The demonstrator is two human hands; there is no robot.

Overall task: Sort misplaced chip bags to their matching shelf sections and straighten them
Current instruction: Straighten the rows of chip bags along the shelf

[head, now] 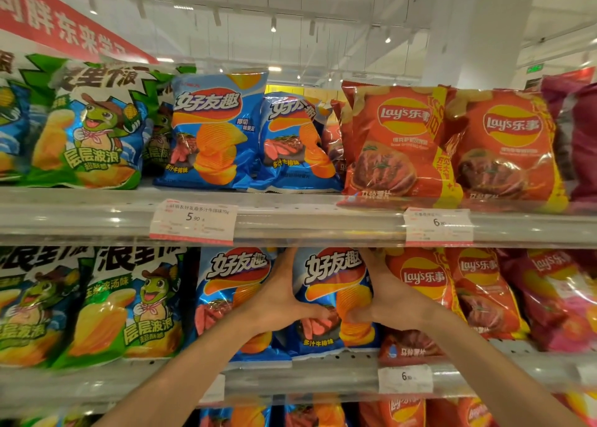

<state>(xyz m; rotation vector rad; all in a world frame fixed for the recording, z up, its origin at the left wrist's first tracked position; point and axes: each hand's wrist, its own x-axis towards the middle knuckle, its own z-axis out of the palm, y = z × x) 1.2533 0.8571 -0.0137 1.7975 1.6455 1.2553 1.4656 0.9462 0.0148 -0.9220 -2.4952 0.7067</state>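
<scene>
Two shelves carry the stock. The upper shelf (290,219) holds, from its left end to its right, green bags (90,126), two blue bags (210,132), red bags (400,142) and a maroon bag at the right end. The lower shelf (323,378) repeats the same order: green (129,307), blue, red (426,284), then pink-maroon.

Sorting, as far as visible: every bag in view stands within its own colour section on both shelves. No stray bag shows. Judged largely done on these two levels. A third level shows below, mostly cut off; its state cannot be told.

Straightening: not complete. On the upper shelf the right-hand blue bag (297,142) leans and sits lower than its neighbour. The red bags there overlap at their edges. These likely remain to be done.

Work in hand: the blue bag (332,284) at the right side of the lower shelf's blue section, just beside the red bags, its bottom seam at the shelf's front edge. The left hand (277,300) presses its left side, fingers reaching behind, thumb across the front. The right hand (384,294) does the same on its right side. Both hands clasp the bag between them. It stands close to upright; judged to be in the squaring-up step.
</scene>
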